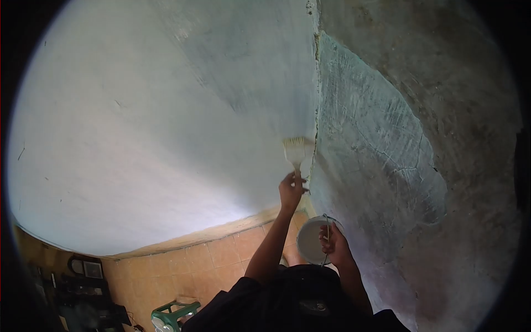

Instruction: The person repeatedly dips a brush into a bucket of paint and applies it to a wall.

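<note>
My left hand [291, 191] grips the handle of a wide paintbrush [295, 152], its bristles pointing up against the pale wall [221, 127] close to the corner. Lower and to the right, my right hand [334, 243] is closed around the handle of a round bucket [310, 239]. The bucket hangs just in front of my body, with pale greyish contents inside. A rough, cracked wall [381, 133] with a greenish-grey patch meets the pale wall at a chipped corner line.
Orange tiles [199, 263] cover the floor below the pale wall. A green stool [176, 315] stands at the bottom, left of my body. Dark furniture and framed items [86, 268] are at the lower left.
</note>
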Tool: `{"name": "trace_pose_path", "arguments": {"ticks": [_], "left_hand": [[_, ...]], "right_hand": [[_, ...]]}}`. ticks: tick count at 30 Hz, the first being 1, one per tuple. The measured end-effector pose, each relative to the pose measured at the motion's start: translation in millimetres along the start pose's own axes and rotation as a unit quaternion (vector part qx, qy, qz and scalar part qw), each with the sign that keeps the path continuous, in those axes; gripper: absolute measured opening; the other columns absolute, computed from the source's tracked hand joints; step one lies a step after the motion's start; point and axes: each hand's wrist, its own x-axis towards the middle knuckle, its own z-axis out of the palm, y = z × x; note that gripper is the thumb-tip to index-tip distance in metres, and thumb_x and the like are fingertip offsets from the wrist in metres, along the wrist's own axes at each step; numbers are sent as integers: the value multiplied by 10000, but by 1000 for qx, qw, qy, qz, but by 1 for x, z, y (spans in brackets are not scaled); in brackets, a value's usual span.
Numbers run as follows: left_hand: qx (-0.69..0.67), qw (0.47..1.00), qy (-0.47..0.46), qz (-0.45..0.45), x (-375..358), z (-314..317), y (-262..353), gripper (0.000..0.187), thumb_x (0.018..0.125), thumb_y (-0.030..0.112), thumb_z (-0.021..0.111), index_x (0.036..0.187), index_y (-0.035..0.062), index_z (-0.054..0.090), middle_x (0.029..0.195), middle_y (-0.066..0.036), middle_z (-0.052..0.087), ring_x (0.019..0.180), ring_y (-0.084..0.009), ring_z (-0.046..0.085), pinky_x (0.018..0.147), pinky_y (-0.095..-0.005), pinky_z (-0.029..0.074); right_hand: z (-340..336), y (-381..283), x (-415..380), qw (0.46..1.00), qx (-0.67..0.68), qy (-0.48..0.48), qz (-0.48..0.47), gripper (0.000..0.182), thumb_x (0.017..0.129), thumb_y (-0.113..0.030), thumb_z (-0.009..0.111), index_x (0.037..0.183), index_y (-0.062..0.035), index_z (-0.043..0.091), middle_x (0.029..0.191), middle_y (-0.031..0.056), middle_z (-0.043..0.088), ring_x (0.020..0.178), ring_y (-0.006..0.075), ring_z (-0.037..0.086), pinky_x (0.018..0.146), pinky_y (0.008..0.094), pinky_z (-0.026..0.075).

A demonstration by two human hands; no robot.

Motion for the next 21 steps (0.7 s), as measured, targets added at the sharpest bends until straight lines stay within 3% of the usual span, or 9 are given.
{"name": "trace_pose_path", "arguments": {"ticks": [4, 6, 8, 10, 11, 14, 16, 18, 21], "left_hand": [[29, 990, -14, -139, -33, -6, -33, 357, 961, 241, 531, 990, -96, 645, 780, -153, 708, 550, -226, 695, 477, -300, 532], [113, 988, -28, -106, -39, -26, -35, 351, 922, 243, 550, 926, -82, 683, 729, -156, 698, 562, -222, 699, 515, -335, 546], [198, 972, -17, -128, -46, -47, -6, 310, 903, 254, 581, 957, -22, 711, 738, -164, 701, 626, -269, 707, 587, -378, 554], [321, 946, -16, -44, -51, -70, 13, 269, 885, 276, 613, 957, 47, 735, 762, -164, 701, 710, -326, 697, 660, -416, 548], [330, 941, -35, -63, -54, -79, 40, 255, 878, 293, 631, 951, 76, 743, 779, -158, 700, 757, -359, 681, 691, -429, 544], [320, 944, -69, -42, -67, -104, 98, 266, 874, 296, 651, 962, 60, 739, 732, -135, 700, 685, -291, 694, 640, -382, 539], [274, 954, -114, -38, -74, -116, 138, 271, 903, 239, 656, 1022, 2, 714, 648, -64, 680, 475, -78, 545, 457, -255, 449], [256, 953, -149, -64, -79, -126, 174, 272, 904, 223, 656, 1024, -17, 704, 632, -69, 673, 447, -75, 520, 431, -242, 427], [316, 913, -240, -93, -78, -131, 210, 254, 886, 247, 618, 943, 24, 727, 612, -79, 678, 521, -142, 641, 551, -285, 509]], "right_hand": [[5, -5, -7, 1000, 1, 11, -2, 389, 1015, -429, 429, 1102, -73, 558, 800, 37, 592, 520, 61, 410, 431, 196, 263], [9, -9, -10, 1000, -15, -2, -5, 395, 1017, -432, 423, 1107, -71, 556, 802, 40, 589, 523, 59, 408, 431, 197, 258], [11, -13, -12, 1000, -26, -2, -4, 407, 1017, -439, 421, 1116, -68, 556, 814, 42, 590, 526, 59, 404, 435, 198, 253], [20, -21, -17, 999, -47, 2, 4, 417, 1019, -448, 407, 1107, -71, 561, 828, 30, 574, 527, 61, 372, 456, 191, 268], [19, -22, -16, 999, -47, 2, 5, 432, 1015, -462, 406, 1121, -73, 561, 834, 27, 573, 527, 58, 372, 454, 189, 270], [25, -30, -18, 999, -32, -15, 3, 439, 1011, -472, 408, 1124, -76, 562, 824, 36, 574, 533, 65, 382, 452, 194, 258], [35, -37, -20, 999, -39, -17, 5, 455, 1009, -484, 404, 1138, -75, 557, 835, 33, 569, 542, 64, 385, 453, 194, 260], [42, -42, -21, 998, -50, -34, -2, 467, 1007, -491, 405, 1149, -71, 553, 844, 34, 567, 545, 65, 384, 455, 193, 261], [56, -51, -20, 998, -53, -45, 4, 514, 999, -522, 396, 1157, -59, 552, 848, 26, 573, 545, 61, 374, 450, 186, 264]]}}
